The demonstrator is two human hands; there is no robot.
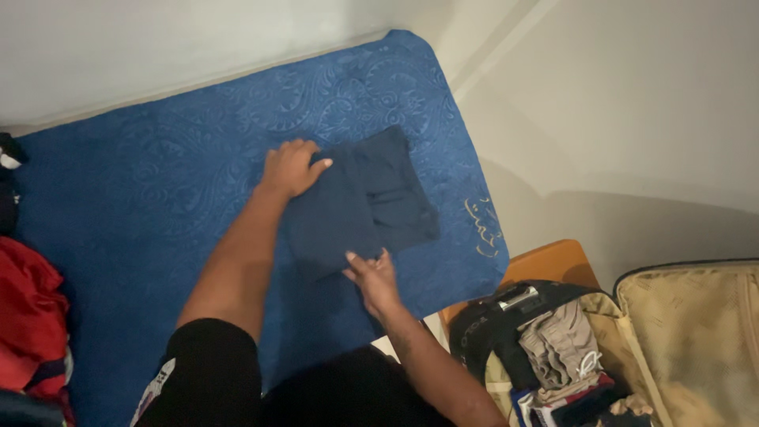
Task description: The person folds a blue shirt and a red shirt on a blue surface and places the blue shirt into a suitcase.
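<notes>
One wide blue embossed mattress [142, 205] bears a folded dark navy garment [364, 205] near its right end, an open suitcase [688, 332] packed with clothes sits beside it, and the left hand [291, 168] presses flat on the garment while the right hand [371, 278] pinches its near edge.

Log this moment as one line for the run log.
left hand: flat on dark navy garment | right hand: at garment's near edge | surface: blue mattress | nearby: open suitcase
</notes>
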